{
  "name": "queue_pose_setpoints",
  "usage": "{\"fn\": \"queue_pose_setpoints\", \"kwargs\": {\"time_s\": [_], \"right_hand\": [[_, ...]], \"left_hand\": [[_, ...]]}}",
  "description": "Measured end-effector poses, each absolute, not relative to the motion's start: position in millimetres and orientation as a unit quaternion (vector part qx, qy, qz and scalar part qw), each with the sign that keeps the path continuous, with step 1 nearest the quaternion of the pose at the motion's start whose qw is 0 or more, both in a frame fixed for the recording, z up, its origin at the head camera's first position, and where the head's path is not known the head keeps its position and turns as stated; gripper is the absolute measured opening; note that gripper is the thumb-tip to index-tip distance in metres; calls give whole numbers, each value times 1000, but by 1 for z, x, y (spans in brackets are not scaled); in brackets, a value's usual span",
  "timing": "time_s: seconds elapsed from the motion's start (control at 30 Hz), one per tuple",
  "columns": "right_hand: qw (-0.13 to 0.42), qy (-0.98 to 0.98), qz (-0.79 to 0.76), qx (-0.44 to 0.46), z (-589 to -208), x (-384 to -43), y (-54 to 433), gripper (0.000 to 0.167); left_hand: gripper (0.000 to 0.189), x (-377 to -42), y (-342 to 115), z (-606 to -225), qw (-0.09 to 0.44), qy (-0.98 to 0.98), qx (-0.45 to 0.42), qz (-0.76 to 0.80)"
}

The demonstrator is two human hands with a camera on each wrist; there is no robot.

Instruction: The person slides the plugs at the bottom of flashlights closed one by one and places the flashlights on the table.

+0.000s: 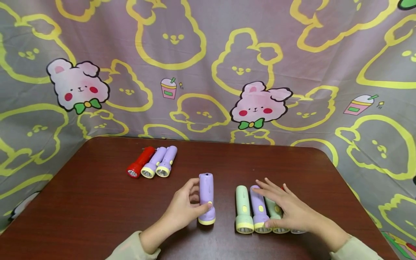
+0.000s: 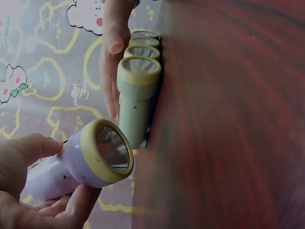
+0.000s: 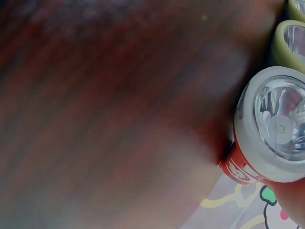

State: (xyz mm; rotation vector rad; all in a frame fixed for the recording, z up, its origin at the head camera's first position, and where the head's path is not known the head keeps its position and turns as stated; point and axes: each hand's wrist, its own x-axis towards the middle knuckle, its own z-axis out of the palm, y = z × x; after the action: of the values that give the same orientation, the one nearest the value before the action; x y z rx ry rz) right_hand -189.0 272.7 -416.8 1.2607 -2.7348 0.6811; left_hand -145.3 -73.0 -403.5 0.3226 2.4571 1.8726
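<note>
Near the middle of the table point(image 1: 97, 209), a purple torch point(image 1: 206, 193) is in the left hand point(image 1: 182, 207), with its yellow rim point(image 1: 206, 222) facing the near side. That hand's thumb and fingers pinch the torch by its sides. I can't tell if it touches the table. It looks smooth and round, so if the pinch went loose, it could slip, bump down and roll. The thumb is by the yellow button point(image 1: 210, 203), so a hard squeeze might push it by mistake.

Just to the right, side by side in a row, are a green torch point(image 1: 242, 211), a second purple torch point(image 1: 258, 202), a second green torch point(image 1: 273, 213) and a grey-rimmed red torch point(image 3: 280, 129). Over them is the right hand point(image 1: 290, 209), fingers spread. I can't tell if it touches them. If it pushed sideways, one torch could shove the next and make the row crooked. If the left hand swung too far right, its torch could knock the first green one.

Far to the left lie an all-red torch point(image 1: 142, 161) and two more purple torches point(image 1: 167, 161). Both hands are well apart from those, so a bump there seems less likely.
</note>
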Motion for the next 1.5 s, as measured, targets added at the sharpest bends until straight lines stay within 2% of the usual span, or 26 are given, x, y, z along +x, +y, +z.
{"fn": "queue_pose_setpoints", "kwargs": {"time_s": [0.5,1.13,1.5], "right_hand": [[10,-895,213,391,-419,-185,268,95],[14,-898,204,390,-423,-184,267,95],[11,-900,203,385,-423,-185,268,95]], "left_hand": [[65,-148,-52,-414,57,795,145,587],[63,-155,-37,-420,130,770,128,612],[55,-163,-34,-421,116,792,142,582]]}}
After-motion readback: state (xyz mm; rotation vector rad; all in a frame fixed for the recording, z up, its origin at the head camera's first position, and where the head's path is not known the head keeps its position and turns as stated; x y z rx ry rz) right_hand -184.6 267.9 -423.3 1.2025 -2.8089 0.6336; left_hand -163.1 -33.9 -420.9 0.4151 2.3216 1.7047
